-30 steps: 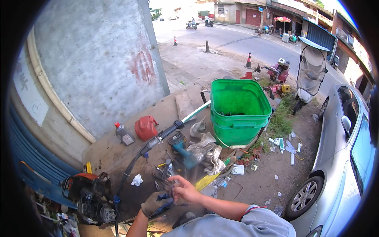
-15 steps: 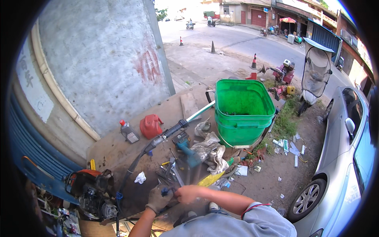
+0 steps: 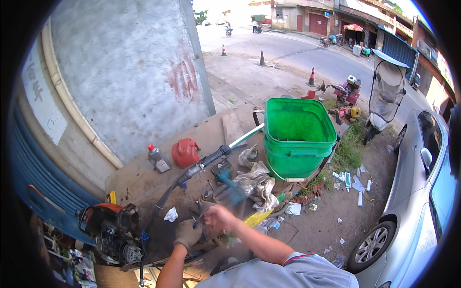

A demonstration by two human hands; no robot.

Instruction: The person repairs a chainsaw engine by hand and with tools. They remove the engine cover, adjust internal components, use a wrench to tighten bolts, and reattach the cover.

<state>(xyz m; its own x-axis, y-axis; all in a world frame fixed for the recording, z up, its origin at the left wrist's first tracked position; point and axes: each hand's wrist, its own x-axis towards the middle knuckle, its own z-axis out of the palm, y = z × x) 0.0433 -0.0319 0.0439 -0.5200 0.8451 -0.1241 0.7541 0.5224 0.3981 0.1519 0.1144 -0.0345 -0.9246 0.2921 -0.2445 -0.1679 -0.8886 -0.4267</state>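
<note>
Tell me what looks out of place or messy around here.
Litter lies scattered over the dirt beside the silver car, where it looks discarded. A crumpled white wad sits loose on the grimy work surface. Oddly, only the left hand wears a glove; the right hand is bare.

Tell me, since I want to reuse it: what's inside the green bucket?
Inside the green bucket, smudged inner walls and a low dark patch show; the near wall hides whatever lies deeper.

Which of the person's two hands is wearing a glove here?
The left hand: a greyish-brown work glove covers it up to the wrist, whereas the right hand, beside it, is bare.
</note>
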